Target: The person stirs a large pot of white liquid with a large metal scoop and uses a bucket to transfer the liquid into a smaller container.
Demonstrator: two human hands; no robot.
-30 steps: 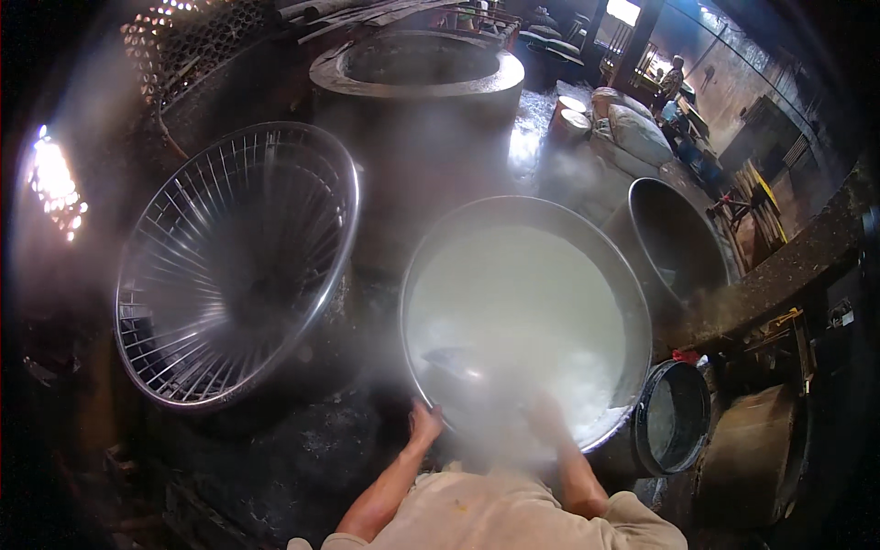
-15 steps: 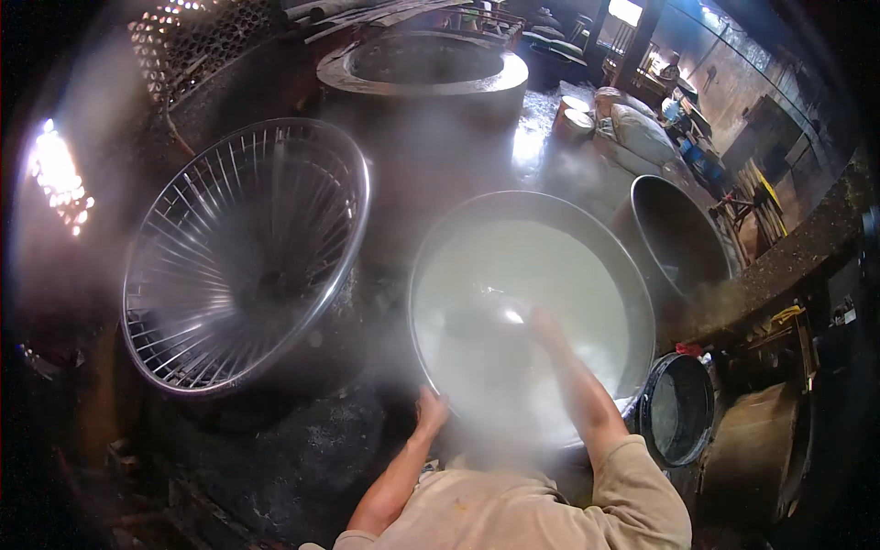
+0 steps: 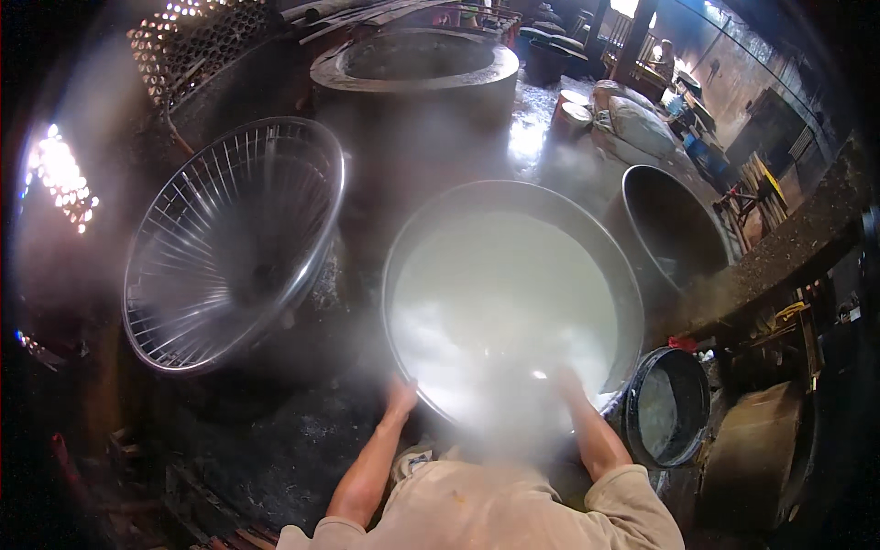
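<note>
A wide round metal vat (image 3: 626,275) stands right in front of me, filled with pale, milky liquid (image 3: 504,275). My left hand (image 3: 401,396) is closed on its near left rim. Inside the near right part of the vat, my right hand (image 3: 570,383) holds a shiny rounded thing, by its look a metal bowl (image 3: 539,375). Steam and glare blur the bowl's outline and hide most of my right fingers. The near edge of the vat is also veiled by steam.
At left a large slatted metal basket (image 3: 335,206) leans tilted. A round stone-rimmed well (image 3: 412,84) stands behind. To the right are another deep metal vat (image 3: 678,229) and a small dark bucket (image 3: 701,403). Sacks (image 3: 642,128) lie farther back.
My right hand has drawn back toward me with the bowl, from the vat's middle to its near side. My left hand stays on the rim. The view has shifted slightly.
</note>
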